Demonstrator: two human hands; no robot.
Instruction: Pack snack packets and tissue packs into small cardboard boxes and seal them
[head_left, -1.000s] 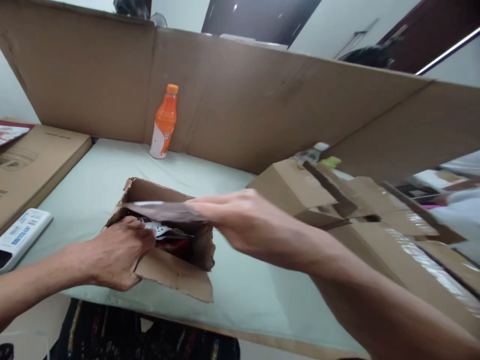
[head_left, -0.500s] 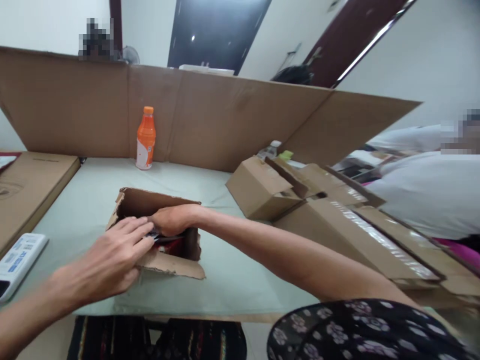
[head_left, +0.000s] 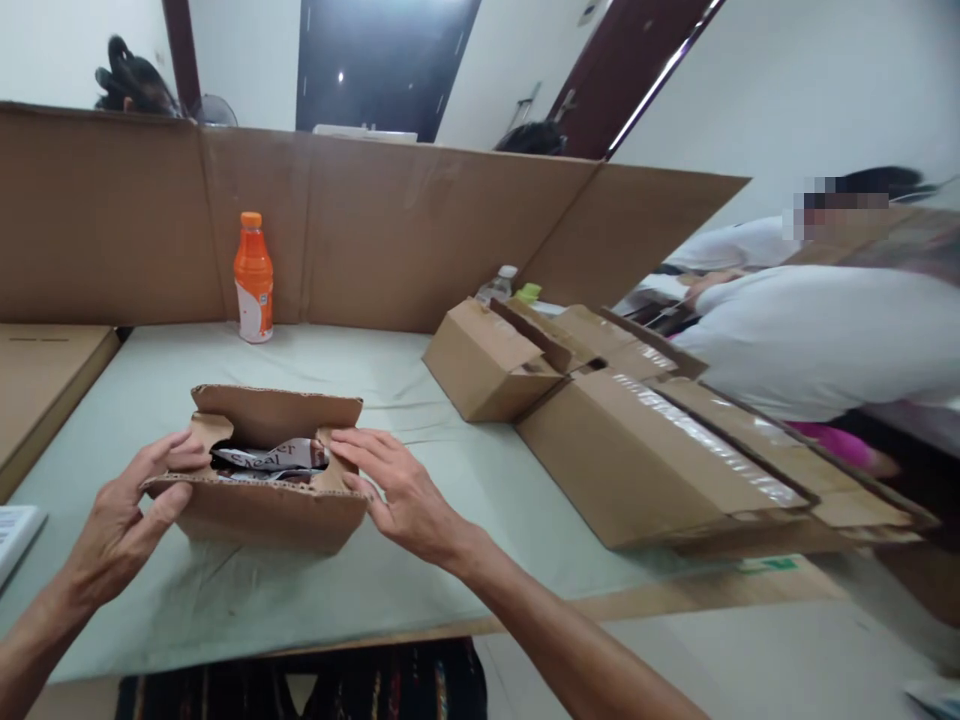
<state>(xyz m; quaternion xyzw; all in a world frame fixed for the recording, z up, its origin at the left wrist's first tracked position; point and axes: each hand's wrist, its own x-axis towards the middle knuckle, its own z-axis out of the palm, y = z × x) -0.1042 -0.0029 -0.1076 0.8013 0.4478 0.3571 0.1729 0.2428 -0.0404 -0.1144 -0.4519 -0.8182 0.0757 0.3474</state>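
Note:
A small open cardboard box (head_left: 262, 520) stands on the cloth-covered table in front of me. Its front and back flaps are raised and its narrow side flaps fold inward. Inside lie printed packets (head_left: 281, 457), white with dark lettering; their lower parts are hidden. My left hand (head_left: 139, 510) grips the box's left side, fingers on the side flap and thumb at the front corner. On the opposite side, my right hand (head_left: 405, 490) presses its fingers on the right flap, its thumb by the front right corner.
An orange drink bottle (head_left: 254, 280) stands behind the box, before a cardboard screen (head_left: 420, 230). Several cardboard boxes (head_left: 637, 470) fill the right side. A flat carton (head_left: 49, 385) and a white device (head_left: 16, 535) lie at left. A person in white (head_left: 795, 330) sits at right.
My right hand has come out of the box and moved to its right flap. My left hand has shifted to the left side. The side flaps now fold inward. The view has turned rightward.

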